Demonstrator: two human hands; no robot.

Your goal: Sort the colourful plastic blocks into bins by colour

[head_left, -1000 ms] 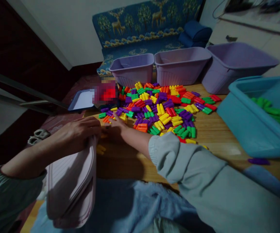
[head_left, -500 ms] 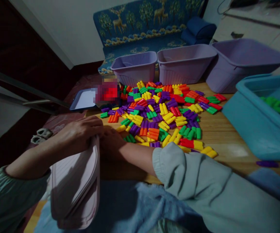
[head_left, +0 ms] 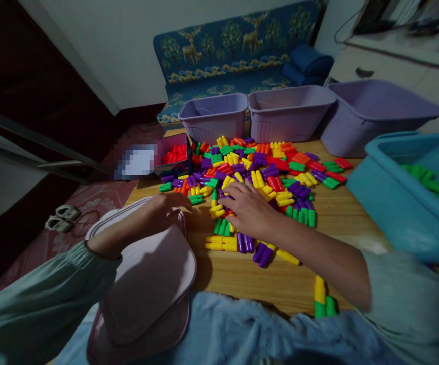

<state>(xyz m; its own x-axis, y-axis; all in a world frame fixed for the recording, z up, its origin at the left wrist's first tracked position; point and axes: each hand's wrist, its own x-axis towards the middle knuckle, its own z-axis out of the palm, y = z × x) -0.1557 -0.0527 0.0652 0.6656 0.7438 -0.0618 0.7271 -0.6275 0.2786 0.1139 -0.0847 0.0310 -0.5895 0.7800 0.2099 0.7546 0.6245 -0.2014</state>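
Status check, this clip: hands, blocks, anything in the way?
Left hand at the pale lids. Right hand, fingers spread, over colored blocks. Blocks scattered across wooden table; right hand hides some.

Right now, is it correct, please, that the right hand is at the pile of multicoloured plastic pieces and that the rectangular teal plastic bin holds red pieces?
Not quite: the rectangular teal plastic bin holds green pieces, as the head view shows. The right hand is at the pile of multicoloured plastic pieces.
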